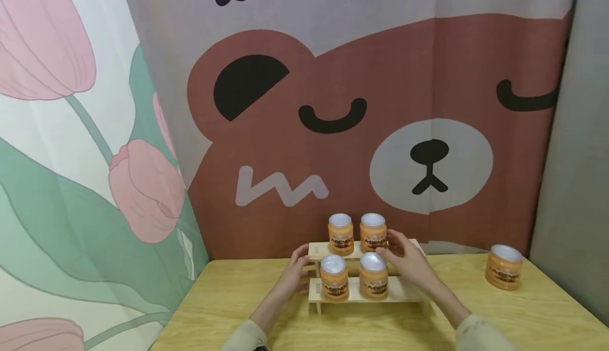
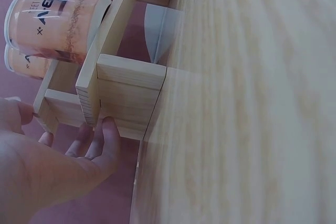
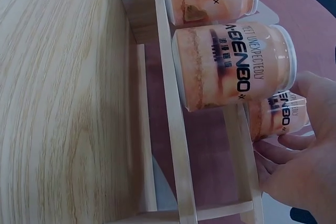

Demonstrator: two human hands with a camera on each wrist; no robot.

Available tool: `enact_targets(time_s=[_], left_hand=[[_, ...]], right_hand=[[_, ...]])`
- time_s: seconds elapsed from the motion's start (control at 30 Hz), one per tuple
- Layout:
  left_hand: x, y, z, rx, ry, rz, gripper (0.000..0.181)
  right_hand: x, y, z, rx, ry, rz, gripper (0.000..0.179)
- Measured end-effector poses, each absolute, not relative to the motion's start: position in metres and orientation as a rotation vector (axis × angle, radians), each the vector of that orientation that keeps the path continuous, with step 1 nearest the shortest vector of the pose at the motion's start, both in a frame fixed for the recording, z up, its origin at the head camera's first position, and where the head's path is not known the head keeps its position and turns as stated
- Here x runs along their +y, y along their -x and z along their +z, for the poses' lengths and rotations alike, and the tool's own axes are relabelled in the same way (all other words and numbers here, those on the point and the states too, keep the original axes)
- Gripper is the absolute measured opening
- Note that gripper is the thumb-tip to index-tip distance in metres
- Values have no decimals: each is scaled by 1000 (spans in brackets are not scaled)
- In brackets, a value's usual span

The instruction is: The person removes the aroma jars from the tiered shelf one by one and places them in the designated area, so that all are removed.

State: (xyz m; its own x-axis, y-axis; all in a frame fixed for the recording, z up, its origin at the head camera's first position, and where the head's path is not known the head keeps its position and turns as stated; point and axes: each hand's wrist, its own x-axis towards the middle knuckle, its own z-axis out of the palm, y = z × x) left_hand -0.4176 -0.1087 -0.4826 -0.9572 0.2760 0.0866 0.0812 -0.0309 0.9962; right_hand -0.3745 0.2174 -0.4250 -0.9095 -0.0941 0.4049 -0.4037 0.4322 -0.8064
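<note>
A two-tier wooden stand (image 1: pixel 404 289) bears several orange jars with pale lids and printed labels. Two sit on the lower tier, a left jar (image 1: pixel 334 279) and a right jar (image 1: pixel 374 277). Behind them on the upper tier are another left jar (image 1: pixel 341 234) and a right jar (image 1: pixel 373 232). My right hand (image 1: pixel 409 258) holds that upper right jar, thumb in front and fingers at its far side; the right wrist view partly hides it behind a front jar (image 3: pixel 233 66). With bent fingers, my left hand (image 2: pixel 63 166) grips the stand's left end.
One more orange jar (image 1: pixel 504 267) stands apart at the right of the wood-grain table (image 1: pixel 228 298). Behind the table hangs a curtain (image 1: pixel 280 224) with a bear print, and a tulip-print curtain (image 1: pixel 95 224) is on the left.
</note>
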Motion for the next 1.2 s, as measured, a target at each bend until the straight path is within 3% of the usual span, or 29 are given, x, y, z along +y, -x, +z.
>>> enact_targets(time_s=[0.77,1.2], left_hand=[[-105,420,-484,2092,-397,2143,58],[-107,419,-485,2064,-396,2168,60]], right_hand=[[203,388,-416,-2434,-236,1492,86],[190,388,-419,-2381,-142,1438,79]])
